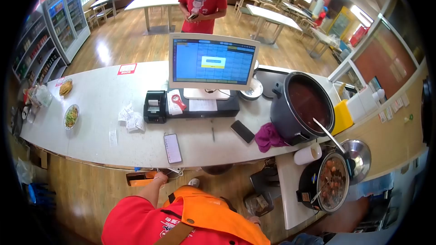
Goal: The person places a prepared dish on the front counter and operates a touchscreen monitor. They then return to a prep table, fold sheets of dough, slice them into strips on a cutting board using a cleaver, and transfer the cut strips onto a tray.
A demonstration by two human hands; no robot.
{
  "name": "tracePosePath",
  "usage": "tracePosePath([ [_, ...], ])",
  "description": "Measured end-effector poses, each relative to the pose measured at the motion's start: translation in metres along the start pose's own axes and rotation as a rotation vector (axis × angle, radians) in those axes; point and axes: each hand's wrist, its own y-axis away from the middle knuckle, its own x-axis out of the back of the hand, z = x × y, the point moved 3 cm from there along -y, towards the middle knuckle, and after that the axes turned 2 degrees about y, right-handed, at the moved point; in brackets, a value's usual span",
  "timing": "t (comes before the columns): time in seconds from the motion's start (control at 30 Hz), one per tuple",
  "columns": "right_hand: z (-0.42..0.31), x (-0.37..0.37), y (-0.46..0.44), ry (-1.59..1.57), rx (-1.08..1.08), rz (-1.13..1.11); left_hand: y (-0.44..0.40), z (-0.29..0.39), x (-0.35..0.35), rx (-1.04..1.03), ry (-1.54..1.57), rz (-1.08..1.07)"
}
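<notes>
- One hand, the left hand, is at the end of the open orange box, below the near side of the monitor; whether it grips the box or is released, one cannot tell.
- The right hand, partly hidden by the orange apron, is farther from the monitor; its state cannot be told.
- A lit phone lies in front of the monitor, a black printer to its left, a dark pot to its right.

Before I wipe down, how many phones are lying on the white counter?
2: a phone with a lit, pale screen, nearer you than the black plastic printer, and a black, dark-screened phone left of the crumpled purple cloth.
</notes>
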Motion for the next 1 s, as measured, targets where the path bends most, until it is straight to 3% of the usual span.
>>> tracePosePath([
  [0.07,-0.008,0.038,-0.013,0.12,0.04,-0.004,0.009,0.003,0.035,0.075,0.007,-0.056],
  [0.13,-0.014,0.068,-0.028,0.147,0.043,0.065,0.024,0.009,0.056,-0.049,0.086,0.033],
  [0.27,-0.008,0.119,-0.106,-0.344,0.044,0.414,0.038,0.022,0.096,-0.067,0.086,-0.009],
  [0.33,0.016,0.087,-0.201,-0.627,0.106,0.427,0.03,0.015,0.093,-0.021,0.129,0.016],
  [0.4,0.032,0.054,-0.268,-1.009,0.239,0.439,0.039,0.016,0.089,0.02,0.183,0.034],
  [0.47,0.034,0.066,-0.272,-1.007,0.509,0.43,0.072,0.04,0.111,0.066,0.2,-0.037],
  [0.5,0.029,0.083,-0.26,-1.011,0.646,0.414,0.041,0.011,0.083,0.108,0.313,-0.004],
  [0.63,0.058,0.118,-0.268,-0.497,0.651,0.311,0.006,-0.052,0.023,0.316,0.786,0.14],
  [0.7,0.072,0.144,-0.24,0.062,0.323,0.315,0.027,-0.057,0.006,0.368,0.875,0.233],
  [0.73,0.042,0.189,-0.176,0.29,0.279,0.233,0.041,-0.055,0.001,0.391,0.881,0.277],
  [0.83,0.028,0.217,-0.152,0.56,0.314,0.21,0.047,-0.061,-0.026,0.423,0.984,0.361],
  [0.87,0.044,0.197,-0.193,0.313,0.263,0.253,0.049,-0.066,-0.036,0.428,1.031,0.381],
  [1.0,0.019,0.215,-0.17,0.588,0.305,0.265,0.077,-0.054,-0.045,0.471,1.112,0.387],
])
